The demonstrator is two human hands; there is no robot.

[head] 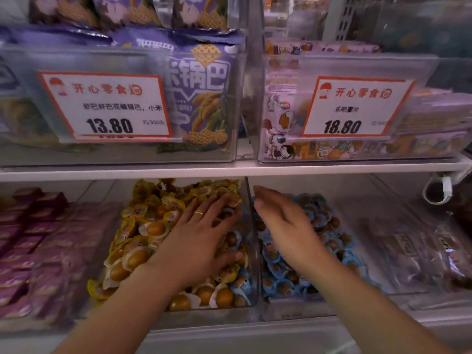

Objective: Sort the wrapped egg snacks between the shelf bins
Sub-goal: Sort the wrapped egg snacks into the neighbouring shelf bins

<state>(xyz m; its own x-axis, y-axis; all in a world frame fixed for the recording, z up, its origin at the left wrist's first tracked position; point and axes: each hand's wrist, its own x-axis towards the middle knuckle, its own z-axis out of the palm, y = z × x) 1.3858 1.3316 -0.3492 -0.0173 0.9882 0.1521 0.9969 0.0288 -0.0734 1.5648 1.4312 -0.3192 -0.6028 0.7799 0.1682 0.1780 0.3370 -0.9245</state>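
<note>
Left hand (201,241) flat, fingers spread, pressing yellow-wrapped brown egg snacks (143,226) in clear plastic bin (251,251); right hand (288,226) relaxed over blue-wrapped egg snacks (327,226), grip empty.

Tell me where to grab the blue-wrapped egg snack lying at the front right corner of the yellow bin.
Pinch the blue-wrapped egg snack by its flat film edge rather than the rounded egg, coming from above. It lies on top of the yellow-wrapped pile, close to the clear divider wall, so a sideways approach looks blocked. The left hand is nearest.

Yellow-wrapped egg snacks (153,221); blue-wrapped egg snacks (319,226); purple bags (204,85); gold ring (199,213).
</note>
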